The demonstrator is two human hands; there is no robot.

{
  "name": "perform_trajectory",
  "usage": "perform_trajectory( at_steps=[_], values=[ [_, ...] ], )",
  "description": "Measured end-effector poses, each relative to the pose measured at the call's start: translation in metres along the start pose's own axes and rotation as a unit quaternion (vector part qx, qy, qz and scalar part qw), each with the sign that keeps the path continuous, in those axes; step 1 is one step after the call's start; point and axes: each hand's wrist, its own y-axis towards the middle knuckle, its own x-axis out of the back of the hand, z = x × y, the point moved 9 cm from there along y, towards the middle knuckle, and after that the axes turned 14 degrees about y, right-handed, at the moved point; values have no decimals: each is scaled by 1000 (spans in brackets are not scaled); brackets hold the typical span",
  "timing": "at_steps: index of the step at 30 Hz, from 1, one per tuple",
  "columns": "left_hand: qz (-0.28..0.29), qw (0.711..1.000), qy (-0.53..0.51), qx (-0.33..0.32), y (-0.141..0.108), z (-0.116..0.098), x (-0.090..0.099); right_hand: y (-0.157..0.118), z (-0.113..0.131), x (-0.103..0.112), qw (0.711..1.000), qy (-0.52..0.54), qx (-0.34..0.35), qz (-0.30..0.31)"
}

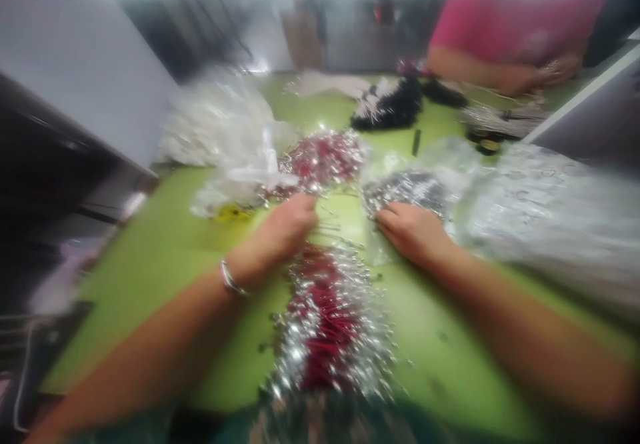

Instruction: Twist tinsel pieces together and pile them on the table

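Observation:
My left hand, with a bracelet at the wrist, is closed at the near edge of a heap of red pieces with shiny metal ends. What its fingers hold is hidden. My right hand has its fingers drawn together at the left side of an open clear bag of small silvery metal parts; anything pinched there is too blurred to name. Between my forearms lies a long pile of short red wires with silvery ends. A few thin loose wires lie just right of my left hand.
Crumpled clear plastic bags stand at the back left, with a yellow item below them. A large white plastic bag lies at right. Black bundled wires lie at the back. Across the green table sits a person in pink.

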Motion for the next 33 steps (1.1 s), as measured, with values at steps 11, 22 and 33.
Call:
perform_trajectory(
  at_steps=[11, 22, 33],
  values=[
    [87, 990, -106, 18, 15, -19, -13, -6, 0, 42, 984, 113, 42, -129],
    [26, 954, -256, 151, 6, 18, -7, 4, 19, 0, 995, -23, 102, -4],
    [16, 874, -467, 133, 2, -19, -8, -8, 27, 34, 921, 354, 33, -157]
  ],
)
